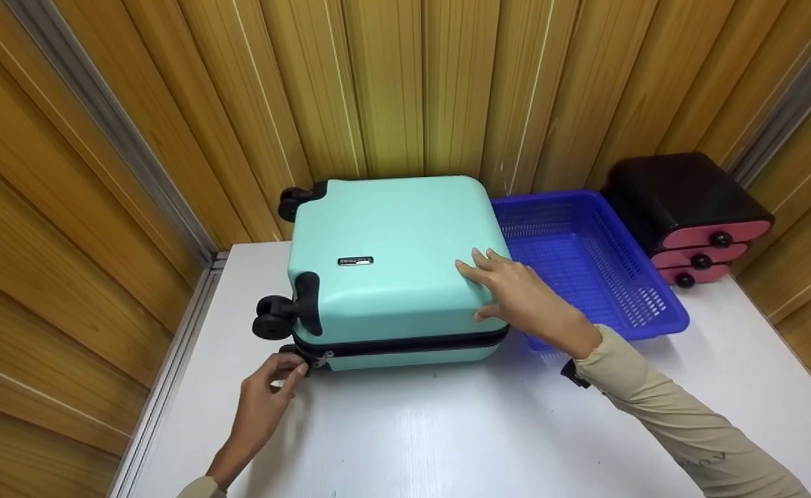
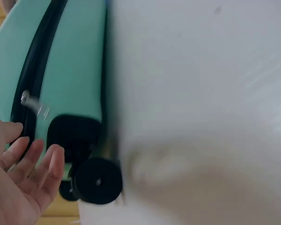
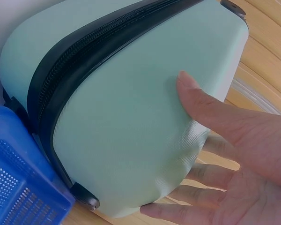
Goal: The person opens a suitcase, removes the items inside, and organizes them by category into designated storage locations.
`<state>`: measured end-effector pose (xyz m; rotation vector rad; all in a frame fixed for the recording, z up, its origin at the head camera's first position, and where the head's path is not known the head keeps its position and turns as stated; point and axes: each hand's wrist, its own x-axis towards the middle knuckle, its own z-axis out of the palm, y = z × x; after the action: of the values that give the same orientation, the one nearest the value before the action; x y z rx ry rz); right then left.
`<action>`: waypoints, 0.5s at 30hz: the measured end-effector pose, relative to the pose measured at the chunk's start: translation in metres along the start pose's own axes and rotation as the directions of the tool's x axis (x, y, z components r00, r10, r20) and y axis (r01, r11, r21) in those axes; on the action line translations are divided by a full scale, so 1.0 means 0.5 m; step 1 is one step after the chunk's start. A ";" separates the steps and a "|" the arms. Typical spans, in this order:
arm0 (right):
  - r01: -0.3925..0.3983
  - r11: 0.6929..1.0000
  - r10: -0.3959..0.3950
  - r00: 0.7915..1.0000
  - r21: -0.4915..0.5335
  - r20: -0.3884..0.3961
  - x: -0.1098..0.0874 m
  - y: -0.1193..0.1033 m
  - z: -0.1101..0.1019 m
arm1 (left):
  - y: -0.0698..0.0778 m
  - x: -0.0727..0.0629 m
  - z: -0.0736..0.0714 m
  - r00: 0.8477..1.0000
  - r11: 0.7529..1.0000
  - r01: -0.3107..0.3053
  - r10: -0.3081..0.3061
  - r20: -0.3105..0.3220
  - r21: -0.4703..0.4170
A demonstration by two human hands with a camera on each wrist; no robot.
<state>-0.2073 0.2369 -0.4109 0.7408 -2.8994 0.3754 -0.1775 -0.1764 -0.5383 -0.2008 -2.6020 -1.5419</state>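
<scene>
A mint-green hard-shell suitcase (image 1: 392, 221) lies flat on the white table, its black wheels facing left. Along its near side runs a black zipper (image 3: 107, 44). At the near left corner, my left hand (image 1: 267, 391) has its fingers loosely bent beside the metal zipper pull (image 2: 35, 105) and a wheel (image 2: 97, 182). In the left wrist view the pull hangs free of those fingers. My right hand (image 1: 520, 294) rests on the suitcase's near right corner, fingers spread over the top and thumb on the near side.
Right of the suitcase, close against it, sits a blue perforated plastic basket (image 1: 547, 196). A dark small drawer cabinet (image 1: 689, 190) with pink fronts and black knobs stands behind it at the right. Wood-look panels (image 1: 419, 90) wall in the white table (image 1: 412, 429).
</scene>
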 end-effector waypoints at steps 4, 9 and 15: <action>0.004 1.000 -0.004 1.000 -0.001 -0.012 -0.004 0.003 0.001 | 0.004 -0.003 0.028 0.999 1.000 -0.021 0.021 -0.035 -0.002; 0.012 1.000 -0.011 0.998 0.010 -0.064 -0.012 0.007 0.007 | 0.011 0.007 0.028 0.975 0.999 -0.049 0.050 -0.217 0.009; -0.070 0.993 0.087 0.978 0.097 -0.188 -0.034 0.002 0.037 | 0.044 0.071 -0.036 0.903 0.991 -0.014 -0.044 -0.426 -0.132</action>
<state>-0.1941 0.2403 -0.4319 0.5682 -2.7497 0.5569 -0.2084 -0.1796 -0.5047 0.1375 -2.1665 -1.5542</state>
